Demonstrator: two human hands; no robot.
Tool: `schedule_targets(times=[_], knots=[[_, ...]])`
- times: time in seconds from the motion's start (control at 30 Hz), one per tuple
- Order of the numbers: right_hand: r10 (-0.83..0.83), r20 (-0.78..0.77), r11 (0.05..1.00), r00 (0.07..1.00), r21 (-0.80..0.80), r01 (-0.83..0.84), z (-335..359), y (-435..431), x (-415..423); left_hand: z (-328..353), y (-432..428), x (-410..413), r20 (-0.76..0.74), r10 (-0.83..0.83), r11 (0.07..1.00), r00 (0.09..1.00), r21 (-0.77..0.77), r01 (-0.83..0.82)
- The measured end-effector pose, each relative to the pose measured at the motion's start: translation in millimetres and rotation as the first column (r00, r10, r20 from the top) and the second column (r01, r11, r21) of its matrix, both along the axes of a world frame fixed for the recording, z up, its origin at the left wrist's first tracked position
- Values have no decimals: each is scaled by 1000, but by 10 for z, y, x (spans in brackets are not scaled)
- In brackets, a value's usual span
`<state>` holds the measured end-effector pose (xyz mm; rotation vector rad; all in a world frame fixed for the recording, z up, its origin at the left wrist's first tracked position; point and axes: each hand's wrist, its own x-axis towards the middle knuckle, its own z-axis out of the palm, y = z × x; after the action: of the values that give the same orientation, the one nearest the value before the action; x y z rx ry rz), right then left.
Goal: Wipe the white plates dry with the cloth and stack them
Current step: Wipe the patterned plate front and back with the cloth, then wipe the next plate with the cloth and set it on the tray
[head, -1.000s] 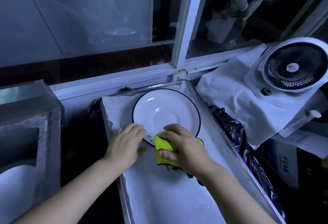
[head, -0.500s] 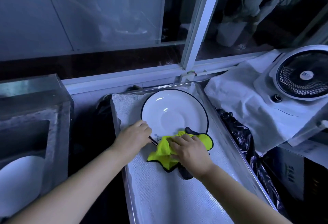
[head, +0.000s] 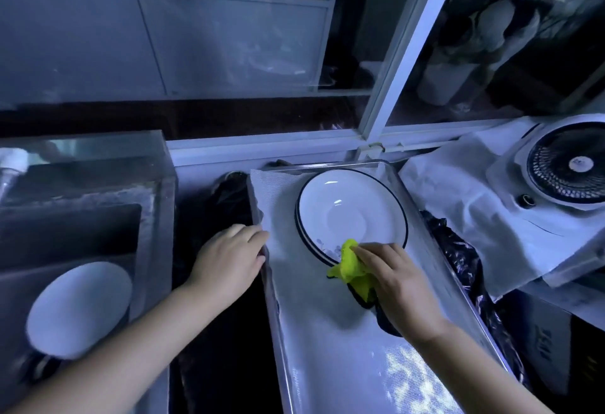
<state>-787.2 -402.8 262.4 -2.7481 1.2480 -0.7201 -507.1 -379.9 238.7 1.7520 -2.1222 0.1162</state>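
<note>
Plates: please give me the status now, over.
Left hand rests on tray edge. Right hand grips cloth at near rim of stacked plates. One more plate lies in sink. Nothing blocks.

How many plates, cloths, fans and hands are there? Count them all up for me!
Dark-rimmed white plates, stacked: 2
White dish at the far left: 1
Yellow-green cloth: 1
Fan: 1
Hands, left hand and right hand: 2
Total: 7
</note>
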Motion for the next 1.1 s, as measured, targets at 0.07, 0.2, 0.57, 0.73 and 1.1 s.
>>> schedule_targets(times=[0.07, 0.2, 0.57, 0.73, 1.1], knots=[[13, 103, 1000, 995, -7, -13, 122, 124, 332, -8, 317, 348, -34, 82, 996, 996, 38, -81], [34, 298, 993, 954, 100, -66, 324, 352, 1204, -87, 958, 1134, -29, 258, 956, 966, 151, -251], [-28, 436, 928, 899, 346, -138, -235, 1144, 3647, -1255, 1802, 3401, -172, 799, 522, 577, 675, -521], [-238, 356, 799, 904, 601, -27, -781, 1340, 4259, -1729, 1754, 3870, -187, 871, 416, 455, 773, -478], [-359, 213, 697, 909, 708, 110, -1293, 1378, 4635, -2506, 1525, 4141, -197, 938, 298, 285, 878, -374]])
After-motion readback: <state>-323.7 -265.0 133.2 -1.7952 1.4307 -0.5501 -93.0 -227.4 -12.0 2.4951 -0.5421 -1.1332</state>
